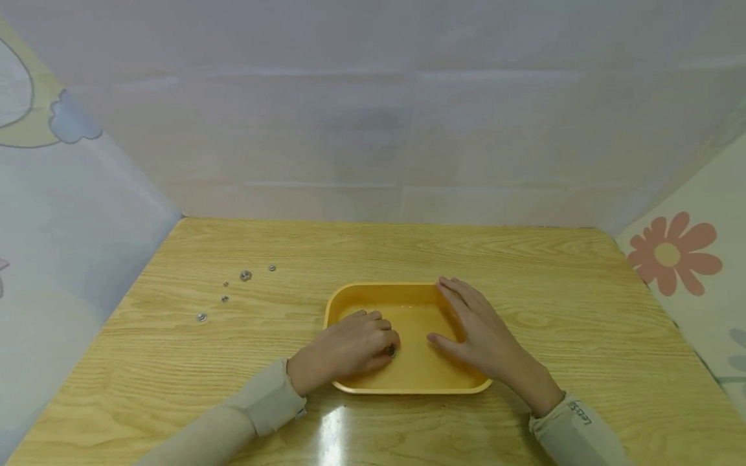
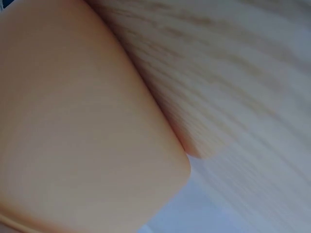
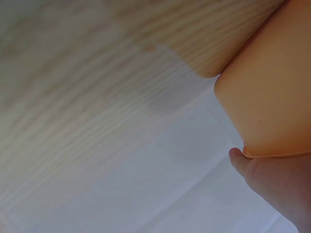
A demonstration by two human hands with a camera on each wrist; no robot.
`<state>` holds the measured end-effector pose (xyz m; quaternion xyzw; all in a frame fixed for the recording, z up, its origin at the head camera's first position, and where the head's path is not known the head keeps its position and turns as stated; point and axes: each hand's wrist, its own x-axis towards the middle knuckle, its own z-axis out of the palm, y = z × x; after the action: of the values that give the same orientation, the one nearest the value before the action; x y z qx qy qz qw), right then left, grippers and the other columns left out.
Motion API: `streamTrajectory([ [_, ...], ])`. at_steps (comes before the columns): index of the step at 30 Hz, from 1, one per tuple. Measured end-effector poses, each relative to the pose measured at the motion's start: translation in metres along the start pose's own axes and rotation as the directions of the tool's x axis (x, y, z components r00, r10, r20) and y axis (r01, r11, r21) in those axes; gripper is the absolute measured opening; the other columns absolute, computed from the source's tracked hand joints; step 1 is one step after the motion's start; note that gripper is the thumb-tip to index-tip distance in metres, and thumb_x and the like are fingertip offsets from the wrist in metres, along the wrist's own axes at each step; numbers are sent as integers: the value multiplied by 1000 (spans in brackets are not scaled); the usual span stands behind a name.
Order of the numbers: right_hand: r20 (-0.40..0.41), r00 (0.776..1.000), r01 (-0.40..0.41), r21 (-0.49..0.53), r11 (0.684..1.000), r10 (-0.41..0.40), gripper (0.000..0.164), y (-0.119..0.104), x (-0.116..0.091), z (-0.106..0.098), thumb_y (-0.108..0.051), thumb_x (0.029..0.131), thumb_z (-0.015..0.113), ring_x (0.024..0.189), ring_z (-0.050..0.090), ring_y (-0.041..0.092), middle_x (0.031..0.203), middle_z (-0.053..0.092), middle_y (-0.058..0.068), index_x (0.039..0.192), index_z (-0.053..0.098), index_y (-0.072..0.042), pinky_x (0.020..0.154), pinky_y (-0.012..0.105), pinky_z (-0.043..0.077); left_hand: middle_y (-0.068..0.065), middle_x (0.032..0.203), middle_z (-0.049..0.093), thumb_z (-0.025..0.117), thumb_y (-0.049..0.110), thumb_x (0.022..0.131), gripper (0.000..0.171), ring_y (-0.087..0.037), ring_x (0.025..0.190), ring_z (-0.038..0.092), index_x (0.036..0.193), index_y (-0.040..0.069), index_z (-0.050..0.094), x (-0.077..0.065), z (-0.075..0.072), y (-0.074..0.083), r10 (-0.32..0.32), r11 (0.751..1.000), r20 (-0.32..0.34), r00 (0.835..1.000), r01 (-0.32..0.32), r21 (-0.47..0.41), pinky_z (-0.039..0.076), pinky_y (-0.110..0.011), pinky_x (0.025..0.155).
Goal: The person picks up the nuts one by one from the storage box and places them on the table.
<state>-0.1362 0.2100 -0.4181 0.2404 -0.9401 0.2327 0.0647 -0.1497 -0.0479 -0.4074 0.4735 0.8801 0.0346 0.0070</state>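
A shallow yellow plastic tray (image 1: 408, 391) rests on the wooden table. Over the tray's left half, my left hand (image 1: 352, 343) pinches a small metal nut (image 1: 392, 351) between curled fingers and thumb; most of it is hidden by the fingers. My right hand (image 1: 480, 333) lies across the tray's right rim, fingers fairly straight and thumb over the inside. In the right wrist view, part of the right hand (image 3: 272, 177) touches the rim at a tray corner. The left wrist view has the tray's outer wall (image 2: 92, 116) but not the held nut.
Several small metal nuts lie scattered on the table's left side, the biggest nut (image 1: 245, 276) among them and a separate nut (image 1: 201, 317) nearer the front. A pale wall covering (image 1: 373, 129) rises behind the wooden table (image 1: 553, 291), with printed side panels left and right.
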Motion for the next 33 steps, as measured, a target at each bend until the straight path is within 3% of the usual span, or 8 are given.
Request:
streamTrajectory([
  [5, -2, 1000, 1, -6, 1000, -1, 85, 0, 0, 0, -36, 85, 78, 144, 31, 39, 156, 37, 17, 150, 38, 1, 115, 59, 28, 14, 99, 73, 65, 25, 96, 10, -6, 81, 57, 102, 23, 72, 0, 0, -1, 0, 999, -36, 999, -2, -53, 46, -20, 71],
  [12, -7, 1000, 3, -9, 1000, -3, 85, 0, 0, 0, -36, 84, 78, 144, 31, 39, 155, 37, 17, 149, 39, 2, 115, 59, 28, 15, 103, 74, 67, 25, 93, 12, -7, 80, 54, 103, 25, 74, -1, -1, -2, 3, 997, -87, 996, -10, -76, 41, -19, 67],
  [19, -11, 1000, 15, -14, 1000, -15, 86, 1, 1, 0, -37, 83, 79, 144, 32, 38, 155, 38, 16, 149, 39, 2, 115, 58, 30, 11, 100, 75, 71, 22, 89, 14, -9, 86, 61, 102, 21, 75, -2, -3, -5, 51, 996, -210, 976, -64, -55, 49, -23, 77],
  [24, -20, 999, 25, -20, 999, -26, 86, 1, 1, 1, -36, 83, 80, 144, 33, 38, 154, 39, 17, 148, 40, 2, 115, 58, 30, 9, 99, 75, 72, 21, 89, 13, -9, 86, 62, 101, 17, 75, -1, -5, -7, 66, 995, -242, 968, -83, -59, 49, -23, 79],
  [33, -40, 998, 55, -39, 998, -56, 86, 2, 1, 1, -35, 82, 81, 142, 34, 40, 153, 40, 18, 148, 41, 3, 114, 59, 30, 6, 100, 75, 76, 20, 87, 16, -12, 88, 62, 102, 15, 75, -4, -15, -11, 19, 996, -299, 954, -45, -80, 50, -26, 80],
])
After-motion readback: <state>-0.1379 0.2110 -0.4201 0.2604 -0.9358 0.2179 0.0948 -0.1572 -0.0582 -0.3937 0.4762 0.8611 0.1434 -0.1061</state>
